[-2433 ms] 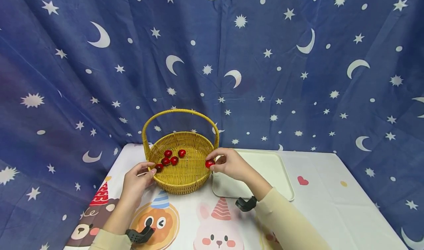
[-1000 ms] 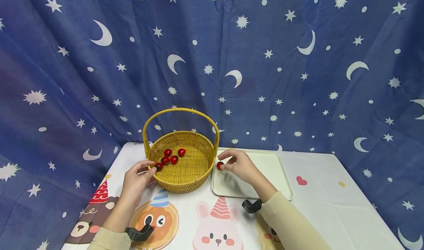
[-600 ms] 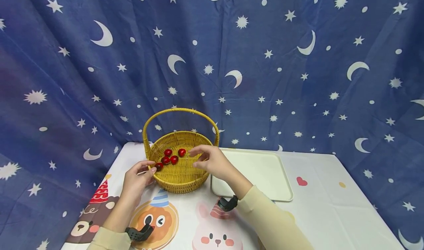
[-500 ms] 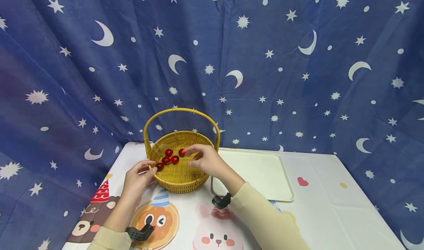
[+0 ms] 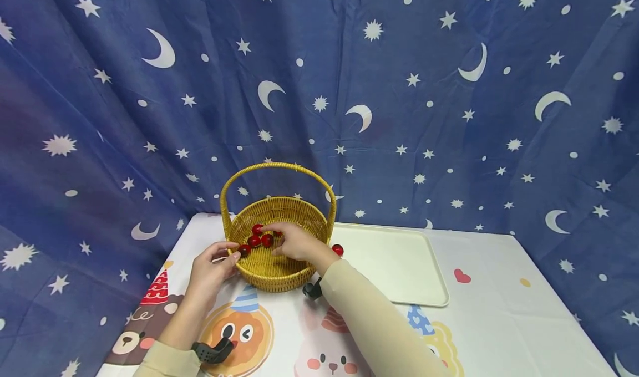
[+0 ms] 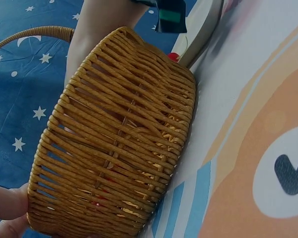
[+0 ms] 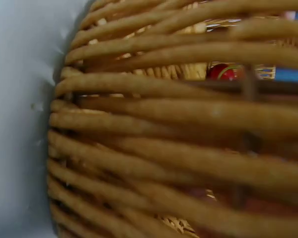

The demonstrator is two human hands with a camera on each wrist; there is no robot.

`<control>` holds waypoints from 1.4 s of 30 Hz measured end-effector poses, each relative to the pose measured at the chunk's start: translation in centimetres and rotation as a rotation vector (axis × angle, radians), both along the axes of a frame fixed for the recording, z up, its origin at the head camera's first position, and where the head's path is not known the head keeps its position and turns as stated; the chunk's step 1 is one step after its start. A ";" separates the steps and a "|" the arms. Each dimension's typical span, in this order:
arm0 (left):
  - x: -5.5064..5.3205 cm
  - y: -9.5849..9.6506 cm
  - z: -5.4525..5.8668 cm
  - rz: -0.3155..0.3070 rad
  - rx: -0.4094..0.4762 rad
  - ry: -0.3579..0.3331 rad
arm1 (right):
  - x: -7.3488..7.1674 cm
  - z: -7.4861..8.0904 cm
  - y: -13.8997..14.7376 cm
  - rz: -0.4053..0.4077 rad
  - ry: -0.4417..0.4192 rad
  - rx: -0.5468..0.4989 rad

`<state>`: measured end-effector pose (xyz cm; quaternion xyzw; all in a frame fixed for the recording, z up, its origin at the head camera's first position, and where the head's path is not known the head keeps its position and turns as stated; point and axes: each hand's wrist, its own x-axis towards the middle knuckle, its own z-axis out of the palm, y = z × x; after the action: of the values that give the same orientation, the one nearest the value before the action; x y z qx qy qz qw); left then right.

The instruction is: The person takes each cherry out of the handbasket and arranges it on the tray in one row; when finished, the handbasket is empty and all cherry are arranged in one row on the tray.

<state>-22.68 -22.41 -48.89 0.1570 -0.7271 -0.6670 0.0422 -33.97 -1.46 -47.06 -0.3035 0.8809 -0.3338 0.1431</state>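
A golden wicker basket [image 5: 272,283] with a tall arched handle stands on the table, several dark red cherries [image 5: 254,241] lying in its left half. My left hand [image 5: 212,269] grips its left rim between thumb and fingers, also seen as fingertips [image 6: 10,203] in the left wrist view. Inside the basket, my right hand [image 5: 294,243] reaches over from the right, thumb and forefinger spread around a cherry [image 5: 267,240]; contact cannot be told. Another cherry is partly hidden behind that hand. The right wrist view is filled by the wicker wall [image 7: 154,114], with one cherry [image 7: 221,72] beyond.
A cream rectangular tray [image 5: 394,263] lies right of the basket. One cherry [image 5: 337,249] rests at its left end, close to my right forearm. The white tablecloth [image 5: 504,310] carries printed cartoon animals. A blue star-and-moon curtain [image 5: 399,116] hangs behind the table.
My right hand carried a cherry from the basket's right side to the tray, let it go there, then moved left into the basket over the other cherries. My left hand stayed on the rim.
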 end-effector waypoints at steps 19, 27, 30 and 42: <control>-0.3 0.0 0.2 0.000 -0.011 -0.006 | 0.0 0.2 -0.6 0.045 -0.028 0.018; -0.1 -0.1 -0.1 -0.001 -0.009 -0.017 | 1.4 3.2 1.2 -0.018 -0.006 -0.147; -0.1 -0.1 -0.2 0.001 -0.007 -0.017 | 2.5 4.3 2.6 -0.033 -0.001 -0.187; 0.2 0.1 0.1 -0.005 -0.020 0.004 | 6.0 3.9 12.1 -0.069 -0.016 -0.298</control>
<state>-22.49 -22.31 -48.82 0.1531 -0.7341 -0.6602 0.0435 -27.99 10.66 -43.17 -0.2881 0.8303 -0.4682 0.0919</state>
